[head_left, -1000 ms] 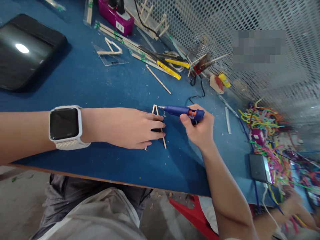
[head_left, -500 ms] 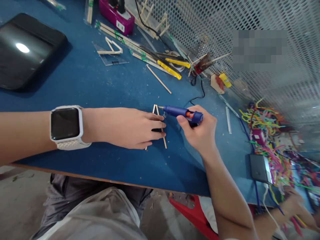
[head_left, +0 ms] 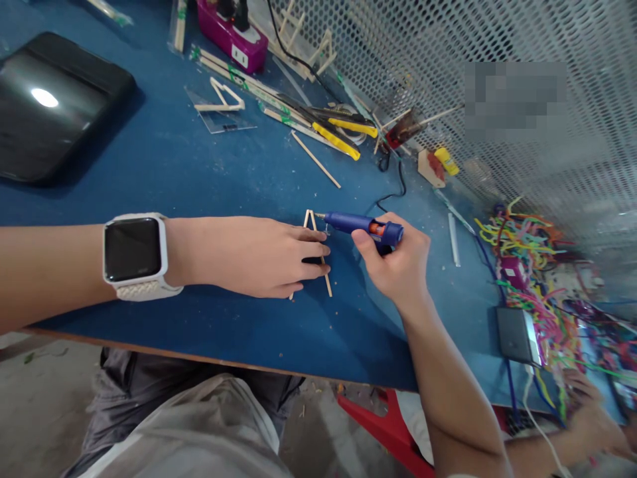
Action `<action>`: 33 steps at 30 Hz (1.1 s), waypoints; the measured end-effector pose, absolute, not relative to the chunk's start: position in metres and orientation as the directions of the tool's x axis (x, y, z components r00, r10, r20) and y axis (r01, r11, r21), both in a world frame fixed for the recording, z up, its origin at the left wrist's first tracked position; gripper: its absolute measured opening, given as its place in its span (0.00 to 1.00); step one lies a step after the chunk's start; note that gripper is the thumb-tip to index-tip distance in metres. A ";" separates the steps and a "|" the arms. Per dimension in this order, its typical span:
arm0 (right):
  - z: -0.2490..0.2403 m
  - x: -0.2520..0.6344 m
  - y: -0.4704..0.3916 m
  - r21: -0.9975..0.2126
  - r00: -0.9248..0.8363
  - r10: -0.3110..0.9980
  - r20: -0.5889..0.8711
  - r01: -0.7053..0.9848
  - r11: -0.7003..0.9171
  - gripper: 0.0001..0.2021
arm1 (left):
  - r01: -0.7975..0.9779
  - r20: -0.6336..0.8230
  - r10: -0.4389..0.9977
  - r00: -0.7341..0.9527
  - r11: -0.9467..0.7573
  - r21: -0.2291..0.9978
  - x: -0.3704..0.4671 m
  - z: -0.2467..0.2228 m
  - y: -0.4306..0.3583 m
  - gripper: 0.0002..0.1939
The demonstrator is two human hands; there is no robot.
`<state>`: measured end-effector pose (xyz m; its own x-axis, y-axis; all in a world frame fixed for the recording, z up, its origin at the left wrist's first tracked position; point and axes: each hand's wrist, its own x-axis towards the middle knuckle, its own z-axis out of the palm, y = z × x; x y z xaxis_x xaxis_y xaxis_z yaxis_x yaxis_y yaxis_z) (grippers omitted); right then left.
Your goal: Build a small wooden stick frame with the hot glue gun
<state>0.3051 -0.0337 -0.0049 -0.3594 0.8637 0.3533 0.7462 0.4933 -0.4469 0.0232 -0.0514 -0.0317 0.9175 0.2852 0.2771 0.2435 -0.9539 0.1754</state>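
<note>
Two thin sticks (head_left: 328, 285) lie on the blue table (head_left: 174, 176), near its front edge, upper ends meeting in a narrow point, lower ends apart. Left hand (head_left: 259, 255) palm down across them, fingers slightly spread and flat, pressing rather than gripping; it hides much of the sticks' length. Right hand (head_left: 401, 265) closed around a blue glue gun (head_left: 351, 223), nozzle aimed at the point, right beside the nearer stick. Contact cannot be made out.

Progress, judged from the layout: the pair is placed and held steady, and the joint seems to be the part in hand. Whether glue has been laid or has set cannot be told. No third stick shows across the lower ends, so that side looks undone.

Farther out: one loose stick (head_left: 316, 159); beyond it, yellow-handled tools (head_left: 339, 142) beside packaged sticks (head_left: 239, 78). A small stick triangle (head_left: 216, 107), its three sides in place, lies on a clear plastic ruler (head_left: 213, 126). Purple power strip (head_left: 231, 36) behind, near the mesh panel (head_left: 398, 40). Far right: coloured strands (head_left: 497, 239) and another person's hand (head_left: 592, 411).
</note>
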 end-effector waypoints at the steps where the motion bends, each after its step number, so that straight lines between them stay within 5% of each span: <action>1: -0.005 0.305 -0.034 -0.449 -0.353 0.866 0.354 0.748 0.489 0.28 | 0.246 0.258 0.283 0.924 -0.955 0.166 0.023 -0.031 -0.051 0.22; 13: -0.018 0.319 -0.023 -0.605 -0.158 0.916 0.368 0.707 0.365 0.34 | 0.261 0.219 0.306 0.927 -0.942 0.211 0.024 -0.031 -0.051 0.23; 20: -0.025 0.321 -0.012 -0.908 -0.067 0.969 0.237 0.341 0.246 0.32 | 0.228 0.240 0.259 0.936 -0.962 0.148 0.022 -0.033 -0.050 0.23; 29: -0.005 0.334 0.002 -0.997 -0.125 0.989 0.077 0.013 0.079 0.35 | 0.229 0.277 0.270 0.922 -0.959 0.169 0.020 -0.037 -0.049 0.23; 33: -0.014 0.360 0.022 -0.951 0.021 0.967 0.254 0.189 0.246 0.33 | 0.223 0.291 0.271 0.918 -0.957 0.188 0.019 -0.039 -0.049 0.24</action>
